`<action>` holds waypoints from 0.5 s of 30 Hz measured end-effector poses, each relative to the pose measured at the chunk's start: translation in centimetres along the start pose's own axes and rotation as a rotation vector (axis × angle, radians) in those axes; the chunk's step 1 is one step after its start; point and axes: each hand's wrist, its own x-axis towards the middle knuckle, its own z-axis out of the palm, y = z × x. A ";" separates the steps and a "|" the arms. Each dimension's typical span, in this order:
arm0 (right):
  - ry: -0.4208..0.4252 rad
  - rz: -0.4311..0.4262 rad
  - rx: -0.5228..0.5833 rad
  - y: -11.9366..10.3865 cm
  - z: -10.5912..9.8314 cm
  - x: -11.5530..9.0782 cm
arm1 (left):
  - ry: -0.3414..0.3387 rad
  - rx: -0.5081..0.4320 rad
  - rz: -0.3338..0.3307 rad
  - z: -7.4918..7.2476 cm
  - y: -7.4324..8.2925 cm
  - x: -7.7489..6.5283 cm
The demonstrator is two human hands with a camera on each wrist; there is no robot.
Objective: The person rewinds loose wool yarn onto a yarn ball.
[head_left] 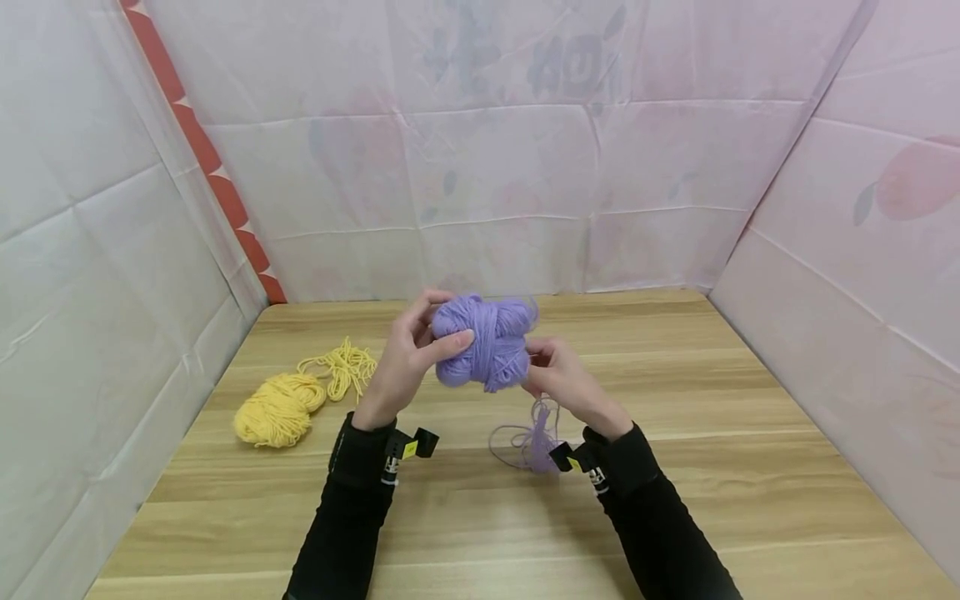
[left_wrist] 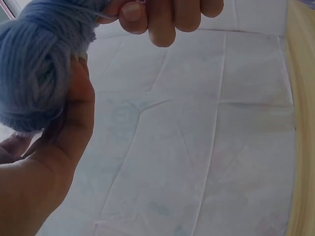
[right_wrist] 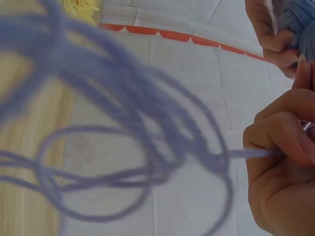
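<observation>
A purple ball of yarn [head_left: 487, 342], bound round its middle with wraps of its own strand, is held up above the table. My left hand [head_left: 405, 354] grips it from the left, thumb across the front and fingers behind. At its right side my right hand [head_left: 562, 379] pinches the yarn's loose strand with curled fingers, as the right wrist view also shows. From that hand a tangle of loose purple yarn [head_left: 538, 442] hangs down in loops. The same loops of yarn [right_wrist: 133, 118] fill much of the right wrist view, blurred by closeness.
A yellow ball of yarn [head_left: 277, 410] lies on the wooden table [head_left: 465, 533] at the left, with a loose heap of yellow strands [head_left: 347, 367] beside it. White printed sheets [head_left: 495, 175] stand round the table's back and both sides.
</observation>
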 end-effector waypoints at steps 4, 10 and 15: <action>0.043 0.054 0.015 -0.1 -0.3 -0.2 | -0.088 0.024 -0.022 0.1 0.0 -0.1; 0.109 0.093 0.018 -0.6 -0.5 -0.2 | -0.201 0.077 -0.046 0.2 -0.1 -0.1; 0.141 0.124 0.061 -1.0 -0.6 -0.1 | -0.259 0.157 -0.060 0.1 -0.1 -0.1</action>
